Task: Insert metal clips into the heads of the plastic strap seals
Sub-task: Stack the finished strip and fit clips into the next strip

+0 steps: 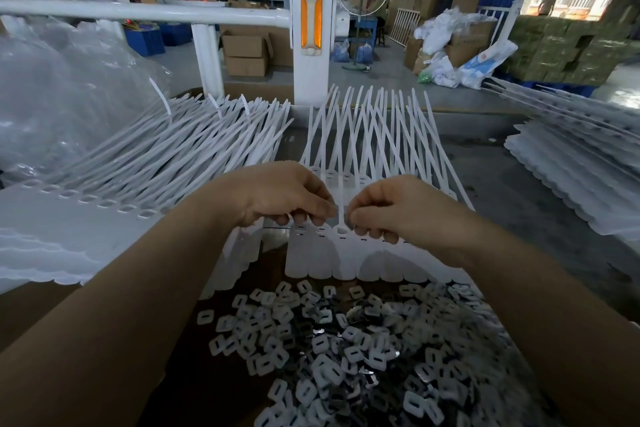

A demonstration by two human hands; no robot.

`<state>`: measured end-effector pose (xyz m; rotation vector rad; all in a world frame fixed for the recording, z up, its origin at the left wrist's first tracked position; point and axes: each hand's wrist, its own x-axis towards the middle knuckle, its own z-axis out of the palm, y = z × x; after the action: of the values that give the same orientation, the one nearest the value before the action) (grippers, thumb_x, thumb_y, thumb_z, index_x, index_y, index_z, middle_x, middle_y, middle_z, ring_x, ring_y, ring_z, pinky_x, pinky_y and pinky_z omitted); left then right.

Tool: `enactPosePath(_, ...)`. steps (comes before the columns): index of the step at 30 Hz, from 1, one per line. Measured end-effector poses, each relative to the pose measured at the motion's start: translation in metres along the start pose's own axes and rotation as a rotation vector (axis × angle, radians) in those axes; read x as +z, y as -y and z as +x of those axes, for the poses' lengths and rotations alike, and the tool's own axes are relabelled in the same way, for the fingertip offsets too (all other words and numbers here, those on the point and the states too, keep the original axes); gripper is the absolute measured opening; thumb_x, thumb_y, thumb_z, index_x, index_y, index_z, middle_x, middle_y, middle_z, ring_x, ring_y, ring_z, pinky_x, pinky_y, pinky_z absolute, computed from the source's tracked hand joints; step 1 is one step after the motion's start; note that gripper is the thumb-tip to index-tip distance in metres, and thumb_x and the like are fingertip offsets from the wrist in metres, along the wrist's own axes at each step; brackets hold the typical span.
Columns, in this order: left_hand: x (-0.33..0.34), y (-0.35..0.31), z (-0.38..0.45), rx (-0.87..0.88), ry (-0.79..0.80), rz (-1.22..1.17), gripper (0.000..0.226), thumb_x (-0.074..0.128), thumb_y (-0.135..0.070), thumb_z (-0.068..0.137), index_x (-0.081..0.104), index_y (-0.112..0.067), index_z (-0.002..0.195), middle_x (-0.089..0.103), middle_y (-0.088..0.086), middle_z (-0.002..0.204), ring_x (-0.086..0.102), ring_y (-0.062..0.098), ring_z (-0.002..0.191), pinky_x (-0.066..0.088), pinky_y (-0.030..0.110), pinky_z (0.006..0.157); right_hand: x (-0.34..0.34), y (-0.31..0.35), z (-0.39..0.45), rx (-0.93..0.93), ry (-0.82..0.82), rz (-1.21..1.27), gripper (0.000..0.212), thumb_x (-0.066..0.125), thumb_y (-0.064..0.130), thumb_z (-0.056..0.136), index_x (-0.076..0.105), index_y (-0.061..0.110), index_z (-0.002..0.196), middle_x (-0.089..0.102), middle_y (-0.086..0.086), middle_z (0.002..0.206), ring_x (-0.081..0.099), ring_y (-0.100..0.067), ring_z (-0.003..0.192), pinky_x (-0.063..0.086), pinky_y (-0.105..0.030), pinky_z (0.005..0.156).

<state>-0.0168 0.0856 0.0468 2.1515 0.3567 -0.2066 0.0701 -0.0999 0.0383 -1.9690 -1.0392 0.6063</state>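
Above a heap of small flat metal clips (346, 350), a joined row of white plastic strap seals (349, 253) was held at its heads: the left hand (280, 194) and right hand (391, 208) were curled onto it, a small grey piece being pinched between them.

Both my hands sit close together, left hand (280, 196) and right hand (391, 208), over the strip of strap seals (346, 253). Near side: heap of metal clips (339, 350) fills the approach. Left of the left hand: stacked seals (138, 163). Beyond: white post (311, 45). Right of the right hand: bare worktop (512, 184), then another stack (581, 163).
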Motion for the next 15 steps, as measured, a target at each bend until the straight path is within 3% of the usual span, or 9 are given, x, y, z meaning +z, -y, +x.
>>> enactPosePath(5, 0.0035, -0.0042, 0.0002, 0.025, 0.085, -0.052, 0.007, 0.071, -0.023, 0.086, 0.074, -0.018, 0.091, 0.073, -0.005, 0.078, 0.055, 0.001, 0.056, 0.040, 0.012, 0.047, -0.0035, -0.0035, 0.0018, 0.074, -0.054, 0.177, 0.007, 0.065, 0.011, 0.090, 0.072, 0.011, 0.089, 0.073, -0.001, 0.073, 0.057, -0.002, 0.055, 0.044, -0.017, 0.050)
enactPosePath(15, 0.0071, -0.0080, -0.0009, 0.031, 0.023, -0.108, 0.009, 0.070, -0.022, 0.086, 0.073, -0.015, 0.082, 0.071, -0.003, 0.074, 0.052, 0.002, 0.055, 0.038, 0.013, 0.047, 0.0001, -0.0045, 0.0014, 0.016, -0.120, 0.118, 0.013, 0.061, 0.007, 0.091, 0.071, 0.015, 0.088, 0.073, 0.001, 0.072, 0.058, -0.003, 0.057, 0.044, -0.016, 0.050)
